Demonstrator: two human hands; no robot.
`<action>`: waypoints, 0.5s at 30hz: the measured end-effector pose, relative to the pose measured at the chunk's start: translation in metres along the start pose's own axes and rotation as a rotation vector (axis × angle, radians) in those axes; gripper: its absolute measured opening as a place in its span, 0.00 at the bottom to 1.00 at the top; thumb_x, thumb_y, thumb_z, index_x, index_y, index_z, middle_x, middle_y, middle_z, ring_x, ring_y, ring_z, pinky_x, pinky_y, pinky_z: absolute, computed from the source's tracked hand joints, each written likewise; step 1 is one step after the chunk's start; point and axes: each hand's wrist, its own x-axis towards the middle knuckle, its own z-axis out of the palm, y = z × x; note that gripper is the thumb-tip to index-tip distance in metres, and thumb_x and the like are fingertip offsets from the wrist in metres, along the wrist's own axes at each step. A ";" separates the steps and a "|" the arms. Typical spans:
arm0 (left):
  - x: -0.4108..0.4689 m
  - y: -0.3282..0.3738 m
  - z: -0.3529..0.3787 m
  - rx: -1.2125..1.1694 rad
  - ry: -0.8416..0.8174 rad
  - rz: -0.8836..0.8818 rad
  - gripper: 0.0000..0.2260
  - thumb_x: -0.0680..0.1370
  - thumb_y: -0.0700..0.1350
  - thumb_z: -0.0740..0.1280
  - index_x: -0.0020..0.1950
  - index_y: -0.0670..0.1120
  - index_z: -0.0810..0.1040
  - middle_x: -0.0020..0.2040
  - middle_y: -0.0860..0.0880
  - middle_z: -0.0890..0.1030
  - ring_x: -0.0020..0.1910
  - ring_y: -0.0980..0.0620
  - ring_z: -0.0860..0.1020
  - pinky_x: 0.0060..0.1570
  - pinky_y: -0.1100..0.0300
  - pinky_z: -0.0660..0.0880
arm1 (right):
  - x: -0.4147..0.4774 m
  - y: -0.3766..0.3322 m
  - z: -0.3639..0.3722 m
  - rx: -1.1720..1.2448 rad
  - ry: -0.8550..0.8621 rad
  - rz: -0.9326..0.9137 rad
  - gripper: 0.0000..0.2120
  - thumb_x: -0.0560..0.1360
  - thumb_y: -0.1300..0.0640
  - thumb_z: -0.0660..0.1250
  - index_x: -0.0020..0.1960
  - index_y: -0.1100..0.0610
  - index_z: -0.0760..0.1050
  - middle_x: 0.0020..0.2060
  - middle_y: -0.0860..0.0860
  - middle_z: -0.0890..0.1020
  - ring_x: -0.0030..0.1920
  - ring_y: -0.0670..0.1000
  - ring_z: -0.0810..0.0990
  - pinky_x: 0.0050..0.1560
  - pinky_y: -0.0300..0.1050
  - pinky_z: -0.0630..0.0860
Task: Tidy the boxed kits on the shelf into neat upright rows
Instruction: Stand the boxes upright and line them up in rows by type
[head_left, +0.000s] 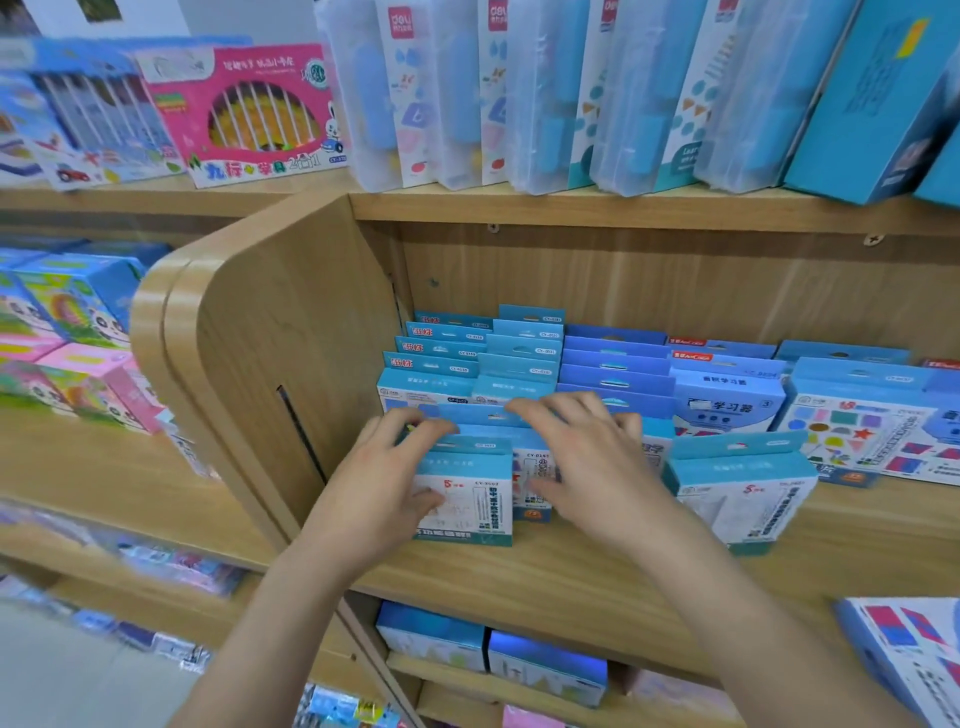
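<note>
I see small blue boxes (519, 364) standing in rows on the wooden shelf (597, 571). The left hand (384, 467) holds the front box (467, 499), thumb on its face and fingers curled over its top. The right hand (587, 457) is spread out, fingers resting on the box tops just behind. A lone box (743, 493) stands near, to the right.

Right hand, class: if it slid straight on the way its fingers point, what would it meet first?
Probably the light blue boxed kits standing just behind it. The right hand points up and left toward the shelf back, with that row in between. Depth is hard to judge.
</note>
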 end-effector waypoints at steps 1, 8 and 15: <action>-0.005 -0.003 0.001 -0.051 0.035 -0.008 0.29 0.67 0.42 0.77 0.65 0.53 0.72 0.62 0.54 0.68 0.62 0.52 0.66 0.62 0.59 0.67 | 0.001 0.000 0.002 0.020 0.027 0.001 0.32 0.73 0.50 0.69 0.72 0.40 0.56 0.64 0.43 0.70 0.65 0.49 0.63 0.55 0.52 0.62; -0.029 0.001 0.006 -0.735 0.058 -0.289 0.32 0.68 0.33 0.75 0.59 0.63 0.68 0.58 0.56 0.75 0.57 0.59 0.76 0.48 0.68 0.77 | -0.010 -0.001 0.015 0.301 -0.036 0.061 0.37 0.73 0.57 0.71 0.71 0.38 0.53 0.64 0.47 0.75 0.57 0.50 0.76 0.54 0.46 0.73; -0.037 0.001 0.007 -0.874 0.036 -0.374 0.25 0.66 0.30 0.75 0.56 0.51 0.74 0.46 0.49 0.82 0.46 0.58 0.80 0.39 0.69 0.76 | -0.026 0.019 -0.033 0.887 0.438 0.346 0.23 0.71 0.60 0.73 0.57 0.40 0.66 0.40 0.47 0.83 0.43 0.47 0.82 0.44 0.47 0.78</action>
